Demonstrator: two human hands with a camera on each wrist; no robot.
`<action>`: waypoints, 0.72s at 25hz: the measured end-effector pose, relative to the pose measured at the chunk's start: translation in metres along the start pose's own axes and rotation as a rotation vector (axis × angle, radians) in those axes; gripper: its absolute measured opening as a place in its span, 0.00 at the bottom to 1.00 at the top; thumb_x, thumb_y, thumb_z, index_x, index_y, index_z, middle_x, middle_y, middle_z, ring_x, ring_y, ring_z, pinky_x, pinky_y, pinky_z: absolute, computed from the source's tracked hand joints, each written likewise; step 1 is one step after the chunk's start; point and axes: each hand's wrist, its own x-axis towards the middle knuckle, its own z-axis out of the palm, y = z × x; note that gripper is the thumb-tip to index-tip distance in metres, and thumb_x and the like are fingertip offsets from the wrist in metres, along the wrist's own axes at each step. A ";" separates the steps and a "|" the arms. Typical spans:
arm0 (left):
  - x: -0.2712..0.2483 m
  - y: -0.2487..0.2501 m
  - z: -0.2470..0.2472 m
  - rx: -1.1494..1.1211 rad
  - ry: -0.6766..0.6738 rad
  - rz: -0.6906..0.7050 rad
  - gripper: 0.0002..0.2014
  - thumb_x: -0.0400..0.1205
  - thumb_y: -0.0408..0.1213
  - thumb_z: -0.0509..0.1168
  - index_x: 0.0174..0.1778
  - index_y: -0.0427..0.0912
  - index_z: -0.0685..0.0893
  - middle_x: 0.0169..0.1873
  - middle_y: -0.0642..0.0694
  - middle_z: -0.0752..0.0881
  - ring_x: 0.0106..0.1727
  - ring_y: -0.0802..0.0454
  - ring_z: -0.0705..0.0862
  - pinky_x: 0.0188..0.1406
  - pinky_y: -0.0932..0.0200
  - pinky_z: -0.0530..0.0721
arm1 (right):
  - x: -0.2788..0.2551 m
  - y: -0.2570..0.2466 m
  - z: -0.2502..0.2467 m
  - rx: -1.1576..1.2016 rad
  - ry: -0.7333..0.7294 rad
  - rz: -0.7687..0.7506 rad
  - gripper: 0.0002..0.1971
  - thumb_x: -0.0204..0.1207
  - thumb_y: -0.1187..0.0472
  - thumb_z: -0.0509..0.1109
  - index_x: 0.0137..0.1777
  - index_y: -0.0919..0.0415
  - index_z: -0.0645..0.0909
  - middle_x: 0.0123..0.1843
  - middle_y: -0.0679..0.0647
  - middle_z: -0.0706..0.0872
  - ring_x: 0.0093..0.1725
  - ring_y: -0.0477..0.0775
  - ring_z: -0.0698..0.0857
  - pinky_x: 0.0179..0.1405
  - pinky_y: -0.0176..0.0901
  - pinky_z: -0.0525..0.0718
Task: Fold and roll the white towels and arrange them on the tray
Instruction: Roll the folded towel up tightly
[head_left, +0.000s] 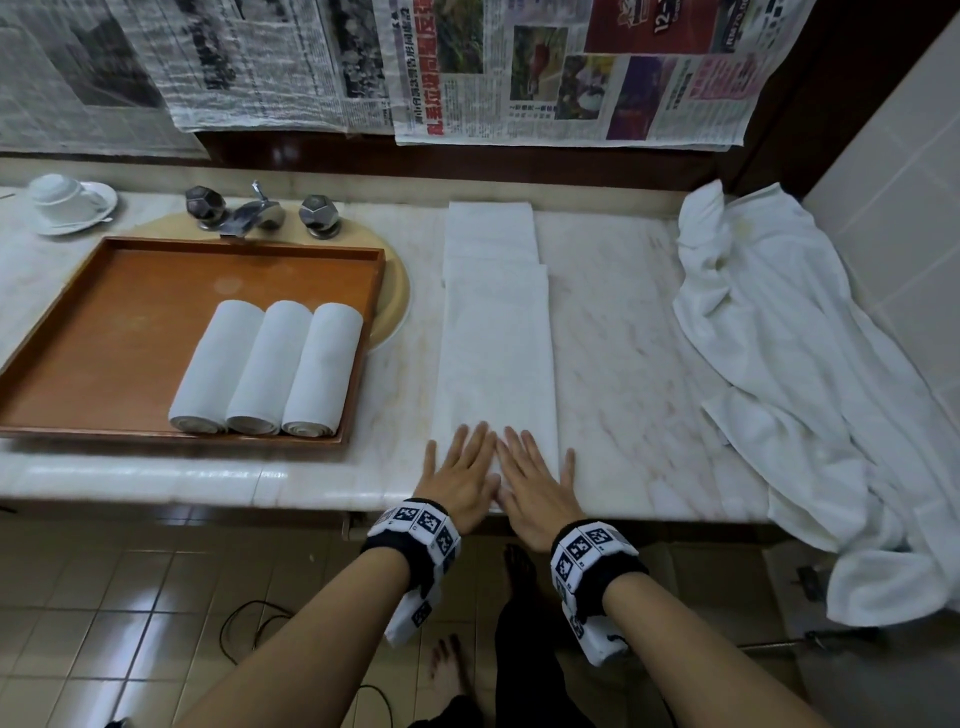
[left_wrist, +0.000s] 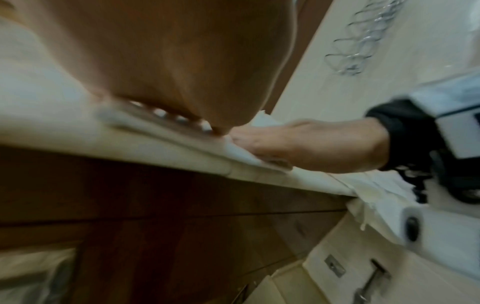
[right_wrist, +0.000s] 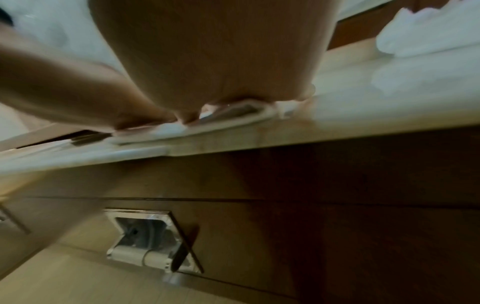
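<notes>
A white towel (head_left: 496, 332), folded into a long narrow strip, lies on the marble counter (head_left: 634, 364) and runs from the back wall to the front edge. My left hand (head_left: 460, 475) and right hand (head_left: 530, 480) lie flat side by side on its near end, fingers straight and spread. Three rolled white towels (head_left: 270, 369) lie side by side in the right part of the wooden tray (head_left: 114, 332). In the left wrist view my left palm (left_wrist: 182, 61) fills the top, and my right hand (left_wrist: 298, 144) presses the towel's near end (left_wrist: 239, 152) at the counter's edge.
A heap of unfolded white towels (head_left: 800, 374) covers the right end of the counter and hangs over its edge. A faucet with two knobs (head_left: 260, 210) stands behind the tray. An upturned cup on a saucer (head_left: 70, 200) sits at back left. Newspapers cover the wall.
</notes>
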 end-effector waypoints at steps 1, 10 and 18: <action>0.002 -0.008 0.005 -0.010 -0.041 -0.074 0.31 0.90 0.52 0.38 0.84 0.49 0.32 0.80 0.52 0.26 0.82 0.50 0.27 0.80 0.36 0.31 | -0.001 0.008 0.000 -0.015 -0.056 0.078 0.31 0.88 0.45 0.40 0.84 0.53 0.30 0.83 0.45 0.25 0.82 0.46 0.28 0.75 0.74 0.30; 0.036 0.002 -0.020 -0.313 0.029 -0.304 0.30 0.89 0.52 0.36 0.84 0.47 0.31 0.81 0.50 0.26 0.82 0.51 0.27 0.80 0.37 0.30 | 0.034 0.020 -0.026 0.055 -0.102 0.216 0.32 0.87 0.45 0.40 0.83 0.55 0.29 0.83 0.47 0.24 0.82 0.48 0.28 0.76 0.76 0.33; 0.082 0.009 -0.047 -0.349 -0.004 -0.295 0.29 0.89 0.54 0.34 0.84 0.49 0.33 0.82 0.52 0.29 0.83 0.50 0.29 0.79 0.35 0.29 | 0.085 0.026 -0.058 0.088 -0.148 0.202 0.31 0.88 0.50 0.43 0.84 0.55 0.31 0.84 0.46 0.26 0.83 0.50 0.30 0.76 0.77 0.35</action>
